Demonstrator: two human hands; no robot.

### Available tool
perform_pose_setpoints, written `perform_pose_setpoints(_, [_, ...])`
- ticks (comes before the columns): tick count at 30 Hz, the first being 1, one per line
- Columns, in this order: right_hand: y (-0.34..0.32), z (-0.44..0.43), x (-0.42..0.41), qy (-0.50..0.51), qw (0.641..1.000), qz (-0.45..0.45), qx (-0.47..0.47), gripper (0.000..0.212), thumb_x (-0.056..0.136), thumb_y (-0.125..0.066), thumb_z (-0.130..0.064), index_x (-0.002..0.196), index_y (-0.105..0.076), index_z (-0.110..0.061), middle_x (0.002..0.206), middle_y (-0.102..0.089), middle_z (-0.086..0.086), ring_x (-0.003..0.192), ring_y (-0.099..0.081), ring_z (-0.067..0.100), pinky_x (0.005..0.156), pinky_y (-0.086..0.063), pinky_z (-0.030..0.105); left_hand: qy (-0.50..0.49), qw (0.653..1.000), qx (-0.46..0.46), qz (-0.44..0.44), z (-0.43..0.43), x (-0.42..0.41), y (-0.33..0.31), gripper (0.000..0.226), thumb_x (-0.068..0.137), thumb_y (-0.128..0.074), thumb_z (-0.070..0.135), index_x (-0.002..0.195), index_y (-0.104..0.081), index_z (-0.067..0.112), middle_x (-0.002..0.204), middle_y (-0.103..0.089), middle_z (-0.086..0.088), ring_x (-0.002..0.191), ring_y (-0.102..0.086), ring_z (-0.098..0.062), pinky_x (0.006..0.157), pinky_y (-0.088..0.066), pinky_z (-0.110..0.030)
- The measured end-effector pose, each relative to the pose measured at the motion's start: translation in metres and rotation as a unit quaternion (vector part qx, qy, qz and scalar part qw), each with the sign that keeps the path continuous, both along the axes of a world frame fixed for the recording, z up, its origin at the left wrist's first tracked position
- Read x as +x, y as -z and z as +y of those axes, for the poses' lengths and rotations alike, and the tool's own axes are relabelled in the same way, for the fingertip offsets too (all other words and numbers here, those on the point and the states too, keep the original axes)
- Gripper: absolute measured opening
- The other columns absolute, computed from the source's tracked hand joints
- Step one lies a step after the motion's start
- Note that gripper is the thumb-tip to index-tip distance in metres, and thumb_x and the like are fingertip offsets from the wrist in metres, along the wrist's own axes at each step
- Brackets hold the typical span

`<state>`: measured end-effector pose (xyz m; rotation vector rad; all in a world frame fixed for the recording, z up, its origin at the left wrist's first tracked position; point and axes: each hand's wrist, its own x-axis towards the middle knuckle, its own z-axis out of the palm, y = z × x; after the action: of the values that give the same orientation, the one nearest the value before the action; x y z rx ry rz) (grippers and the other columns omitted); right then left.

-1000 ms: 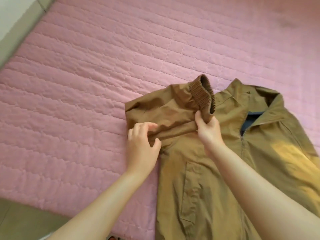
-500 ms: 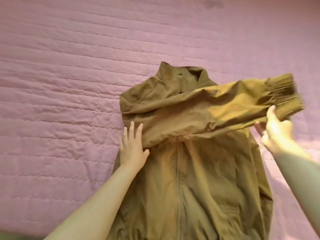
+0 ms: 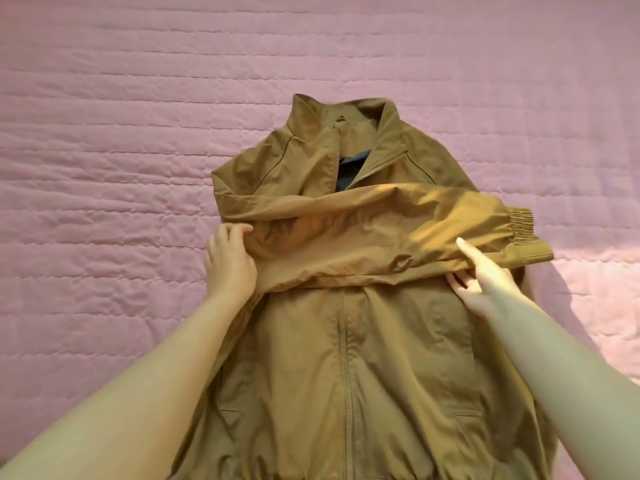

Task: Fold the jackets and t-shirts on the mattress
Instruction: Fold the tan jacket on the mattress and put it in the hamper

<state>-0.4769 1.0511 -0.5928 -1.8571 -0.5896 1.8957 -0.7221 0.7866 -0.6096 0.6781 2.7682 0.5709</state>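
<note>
The left hand (image 3: 230, 263) grips the sleeve (image 3: 363, 237) at its fold, fingers (image 3: 239, 230) curled over the cloth; half a second ago that hand lay flat there with straight fingers. The right hand (image 3: 485, 284) holds the sleeve's lower edge, thumb stretched on top and fingers tucked beneath. Half a second ago it was out by the cuff (image 3: 519, 226), holding the sleeve up in the air. The sleeve now lies across the chest of the jacket (image 3: 311, 358), running from the left hand's grip to beyond the right hand. The ribbed cuff rests just past the right hand, at the jacket's right edge.

Both forearms reach forward from the near edge of the view, the left one over the jacket's left side, the right one over its right side. The left wrist is straight and the back of the hand faces up. The right hand is turned so that its thumb points away from the person.

Between the two hands the zip (image 3: 343, 341) runs closed down the front. Beyond the folded sleeve the collar (image 3: 311, 123) stands open, showing a dark lining. The jacket lies front up on the pink quilted mattress (image 3: 104, 133), which spreads out on every side of the hands.
</note>
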Motion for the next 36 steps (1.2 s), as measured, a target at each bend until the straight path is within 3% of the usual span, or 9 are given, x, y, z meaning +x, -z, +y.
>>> perform_pose_setpoints(7, [-0.003,-0.059,-0.043,0.070,0.969,-0.190,0.142,0.090,0.072,-0.083,-0.016,0.141,-0.026,-0.021,0.132,-0.046,0.003,0.109,-0.052,0.018,0.094,-0.042,0.028,0.160,0.984,-0.019,0.075,0.030,-0.057,-0.008,0.080,0.072,-0.047,-0.019,0.141,-0.039,0.021,0.143,-0.035,-0.005,0.131,-0.033,-0.027,0.108,-0.030,-0.042])
perform_pose_setpoints(14, [0.001,-0.120,-0.099,-0.141,0.980,-0.061,-0.129,0.036,0.091,-0.064,-0.029,0.115,-0.056,-0.003,0.106,-0.067,0.014,0.086,-0.068,0.023,0.066,-0.058,0.030,0.282,0.946,-0.158,-0.010,0.041,-0.117,0.002,0.067,0.068,-0.075,0.015,0.130,-0.051,0.022,0.130,-0.054,-0.003,0.133,-0.034,-0.023,0.109,-0.020,-0.038])
perform_pose_setpoints(17, [-0.013,-0.129,-0.118,-0.478,0.867,-0.072,-0.125,0.039,0.095,-0.055,-0.039,0.083,-0.067,-0.004,0.076,-0.073,0.010,0.065,-0.070,0.018,0.061,-0.057,0.026,0.259,0.954,-0.126,-0.080,0.039,-0.142,-0.001,0.068,0.063,-0.069,0.003,0.125,-0.056,0.029,0.118,-0.057,0.007,0.131,-0.034,-0.021,0.104,-0.027,-0.036])
perform_pose_setpoints(19, [-0.007,-0.126,-0.136,-0.577,0.798,-0.143,0.097,0.030,0.094,-0.057,-0.035,0.082,-0.068,-0.010,0.078,-0.072,0.004,0.074,-0.069,0.018,0.070,-0.055,0.030,0.269,0.952,-0.132,-0.057,0.035,-0.160,-0.001,0.069,0.064,-0.061,-0.006,0.122,-0.057,0.031,0.114,-0.057,0.012,0.129,-0.031,-0.021,0.100,-0.025,-0.037])
perform_pose_setpoints(22, [0.010,-0.106,-0.162,-0.566,0.655,-0.227,0.446,0.039,0.089,-0.062,-0.038,0.123,-0.056,-0.019,0.122,-0.058,0.000,0.119,-0.050,0.019,0.100,-0.038,0.033,0.312,0.935,-0.169,-0.007,0.026,-0.176,0.001,0.066,0.068,-0.066,-0.006,0.122,-0.059,0.032,0.121,-0.057,0.011,0.123,-0.030,-0.023,0.092,-0.023,-0.038])
perform_pose_setpoints(26, [0.030,-0.072,-0.181,-0.617,0.514,-0.330,0.497,0.084,0.083,-0.051,-0.067,0.151,-0.019,-0.029,0.157,-0.020,0.001,0.147,-0.009,0.024,0.116,-0.006,0.053,0.312,0.939,-0.141,0.023,0.021,-0.188,0.008,0.043,0.076,-0.077,0.006,0.113,-0.068,0.027,0.119,-0.061,0.010,0.111,-0.033,-0.025,0.082,-0.018,-0.033])
perform_pose_setpoints(29, [0.027,-0.049,-0.181,-0.647,0.498,-0.355,0.456,0.069,0.087,-0.037,-0.071,0.142,-0.038,-0.030,0.147,-0.040,0.001,0.144,-0.020,0.023,0.114,-0.002,0.055,0.311,0.940,-0.143,-0.002,0.025,-0.200,0.007,0.024,0.080,-0.075,0.011,0.101,-0.072,0.023,0.114,-0.062,0.014,0.114,-0.034,-0.026,0.082,-0.016,-0.032])
perform_pose_setpoints(33, [0.010,-0.022,-0.160,-0.644,0.519,-0.320,0.462,0.044,0.093,-0.043,-0.055,0.064,-0.049,-0.022,0.073,-0.060,0.001,0.090,-0.061,0.030,0.088,-0.035,0.040,0.393,0.900,-0.117,-0.145,0.039,-0.215,-0.024,0.022,0.077,-0.079,0.026,0.090,-0.067,0.040,0.100,-0.048,0.055,0.135,-0.026,-0.014,0.106,-0.022,-0.041])
perform_pose_setpoints(36, [-0.003,-0.005,-0.135,-0.523,0.521,-0.379,0.558,0.041,0.093,-0.049,-0.051,0.070,-0.058,-0.018,0.076,-0.065,0.009,0.075,-0.062,0.037,0.061,-0.040,0.036,0.426,0.871,-0.029,-0.243,0.056,-0.206,-0.060,0.026,0.079,-0.074,0.031,0.098,-0.067,0.048,0.110,-0.065,0.026,0.139,-0.020,0.002,0.111,-0.018,-0.013])
